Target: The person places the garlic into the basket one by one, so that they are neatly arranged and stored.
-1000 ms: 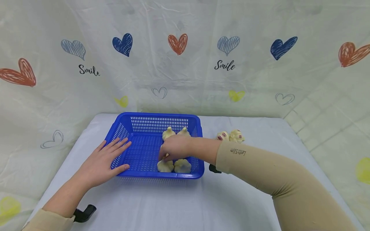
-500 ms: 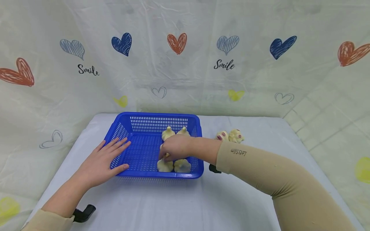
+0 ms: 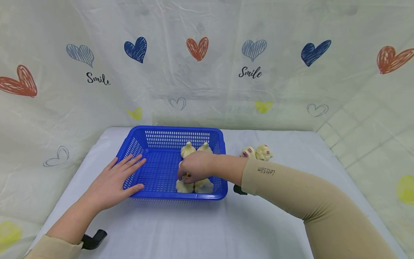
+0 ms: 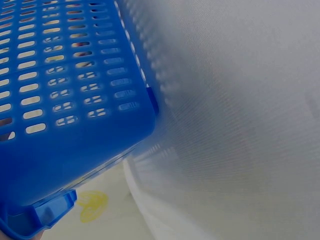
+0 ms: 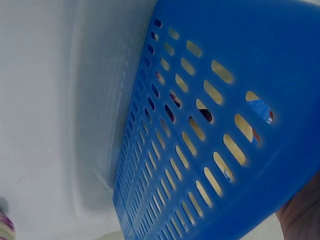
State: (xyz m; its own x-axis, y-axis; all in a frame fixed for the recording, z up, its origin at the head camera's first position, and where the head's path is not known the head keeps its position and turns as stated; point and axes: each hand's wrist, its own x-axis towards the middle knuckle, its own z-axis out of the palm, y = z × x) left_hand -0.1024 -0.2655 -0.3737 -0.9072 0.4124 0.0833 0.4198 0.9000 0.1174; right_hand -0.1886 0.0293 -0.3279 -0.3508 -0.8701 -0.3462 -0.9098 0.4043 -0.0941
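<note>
A blue plastic basket with slotted walls stands on the white-covered table. In the head view, my left hand rests at its left front corner, fingers straight and spread. My right hand is inside the basket's right half. Its fingers curl down around a garlic bulb that is mostly hidden beneath the hand. Two garlic bulbs sit behind it, including one garlic bulb with its stem up. In front are a left garlic bulb near my thumb and a right garlic bulb.
Right of the basket, beyond my right forearm, lie a purple-streaked garlic bulb and another garlic bulb. A curtain printed with hearts hangs behind the table. Both wrist views are largely filled by the basket's outer wall.
My right hand stays over the same spot, its thumb slightly lower against the front left bulb. The left hand and the basket have not visibly moved.
</note>
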